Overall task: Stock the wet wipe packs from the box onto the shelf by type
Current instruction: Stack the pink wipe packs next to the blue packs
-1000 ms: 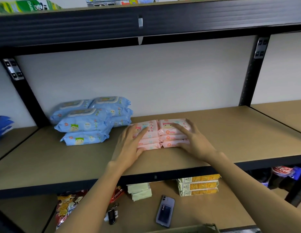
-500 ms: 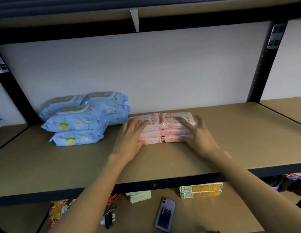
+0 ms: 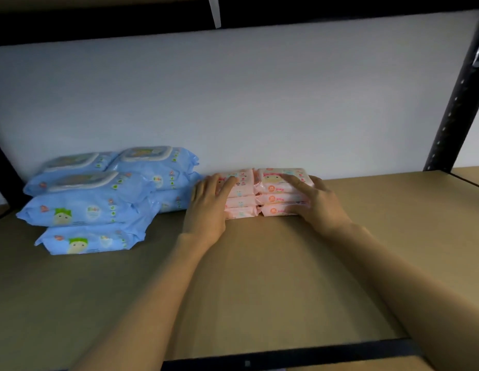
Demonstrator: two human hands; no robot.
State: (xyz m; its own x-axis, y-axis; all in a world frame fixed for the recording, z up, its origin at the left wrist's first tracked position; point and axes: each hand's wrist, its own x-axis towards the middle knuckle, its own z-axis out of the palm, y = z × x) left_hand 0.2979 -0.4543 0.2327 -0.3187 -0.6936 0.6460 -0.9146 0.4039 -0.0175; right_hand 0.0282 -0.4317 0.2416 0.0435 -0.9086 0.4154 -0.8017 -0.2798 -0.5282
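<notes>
Pink wipe packs being squared up on the brown shelf board

On the shelf board (image 3: 340, 263), the blue wipe packs (image 3: 99, 199) are stacked at the left; just right of them sit two side-by-side stacks of pink wipe packs (image 3: 259, 194) near the back wall. The left hand (image 3: 206, 207) and right hand (image 3: 318, 207) lie flat-fingered on top and against the sides, pressing rather than clasping. Uneven pushing could shear the slippery stacks or shove them into the blue ones.

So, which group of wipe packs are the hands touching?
The pink wet wipe packs, two low stacks near the wall. Left hand and right hand rest on them; the blue wet wipe packs lie untouched.
</notes>
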